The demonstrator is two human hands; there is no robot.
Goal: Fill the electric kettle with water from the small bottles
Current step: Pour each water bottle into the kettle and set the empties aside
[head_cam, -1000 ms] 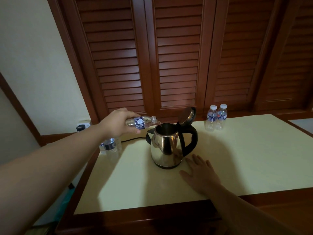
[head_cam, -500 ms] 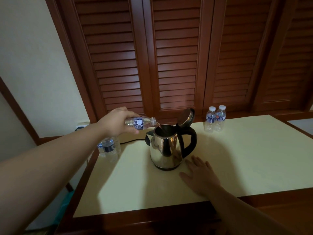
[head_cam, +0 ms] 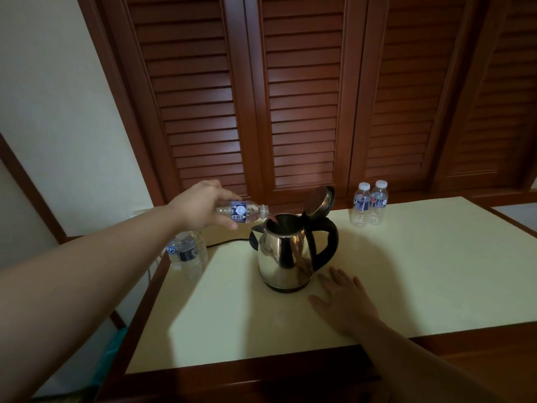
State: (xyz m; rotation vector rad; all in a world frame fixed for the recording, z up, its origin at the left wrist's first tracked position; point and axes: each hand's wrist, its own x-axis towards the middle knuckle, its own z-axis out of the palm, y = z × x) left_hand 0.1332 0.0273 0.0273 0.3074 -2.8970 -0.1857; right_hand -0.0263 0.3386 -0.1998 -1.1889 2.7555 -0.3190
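The small clear plastic bottle [head_cam: 242, 210], gripped by the left hand [head_cam: 203, 205], should be kept over the open steel kettle [head_cam: 286, 254] (right hand [head_cam: 343, 298] flat, empty)

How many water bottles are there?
5, maybe more hidden: one tipped over the kettle in the left hand, two capped bottles by the shutters, two bottles under the left arm.

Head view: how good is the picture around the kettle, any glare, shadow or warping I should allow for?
Head view: dim overall. The kettle body mirrors the room and hands, with bright streaks. A soft shadow falls on the table right of it. Wide-angle lens splays the louvred doors outward. The bottle in the left hand reads sharp; any stream is hard to see.
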